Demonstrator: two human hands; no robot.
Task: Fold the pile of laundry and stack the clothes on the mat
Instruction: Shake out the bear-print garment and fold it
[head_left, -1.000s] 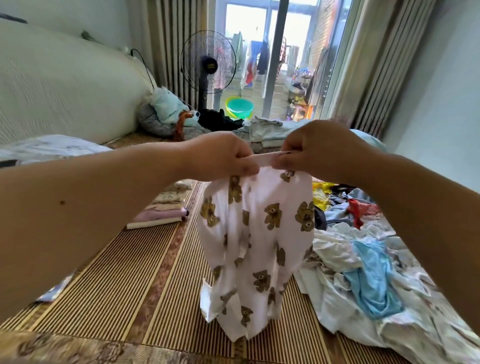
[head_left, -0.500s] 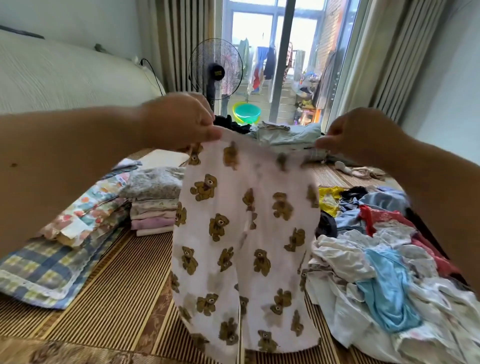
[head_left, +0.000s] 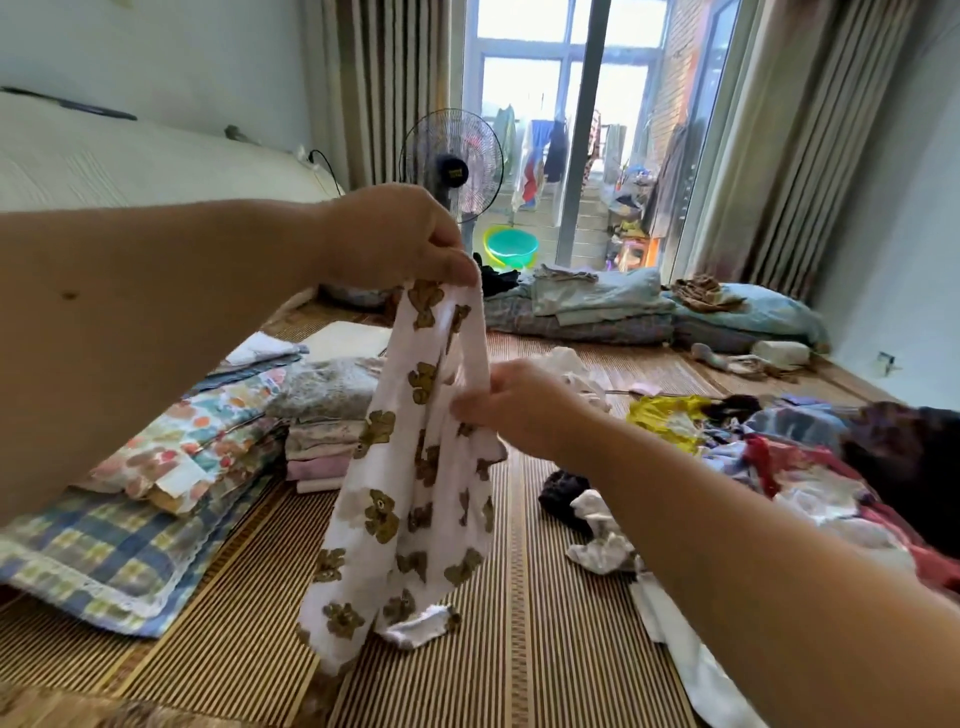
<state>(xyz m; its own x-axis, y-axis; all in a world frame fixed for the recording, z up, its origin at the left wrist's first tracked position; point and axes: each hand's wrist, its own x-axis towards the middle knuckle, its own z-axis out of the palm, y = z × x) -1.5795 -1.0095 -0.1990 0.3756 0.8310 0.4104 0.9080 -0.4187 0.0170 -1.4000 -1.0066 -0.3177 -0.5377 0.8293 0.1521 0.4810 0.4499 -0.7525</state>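
Striped mat (head_left: 545, 623) carries folded stacks (head_left: 322, 441), perhaps towels, beside loose laundry (head_left: 810, 467).

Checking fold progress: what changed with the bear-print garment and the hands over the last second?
The bear-print garment went from spread wide by its top edge to hanging bunched. The left hand now pinches the top alone. The right hand let go of the top, dropped lower and grips the garment's middle. The folded stack and the unfolded pile stayed put.
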